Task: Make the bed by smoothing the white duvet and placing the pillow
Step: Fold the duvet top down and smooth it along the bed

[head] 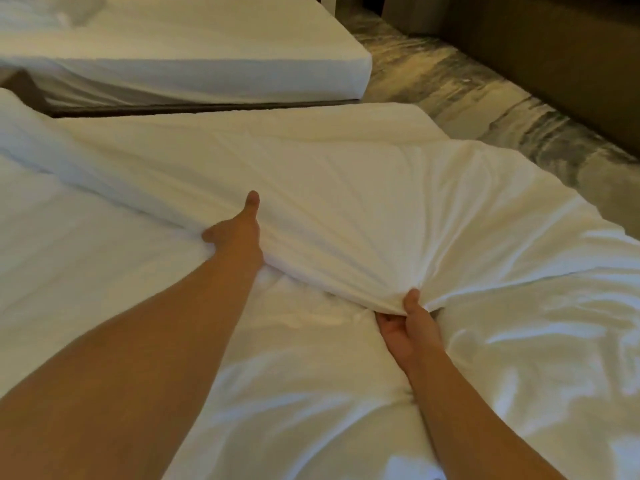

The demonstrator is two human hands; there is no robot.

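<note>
Early stage: left hand [239, 233] and right hand [410, 323] each clamped a fold of the rumpled white duvet [346, 202]; smoothing was unfinished, the pillow unplaced.

The duvet [346, 188] is plain white, tinted warm cream where light catches its folds. The neighbouring mattress [207, 57] is the same plain white. The floor [467, 95] shows grey and cream marbled streaks, and the panel [554, 64] beside it is dark brown.
</note>
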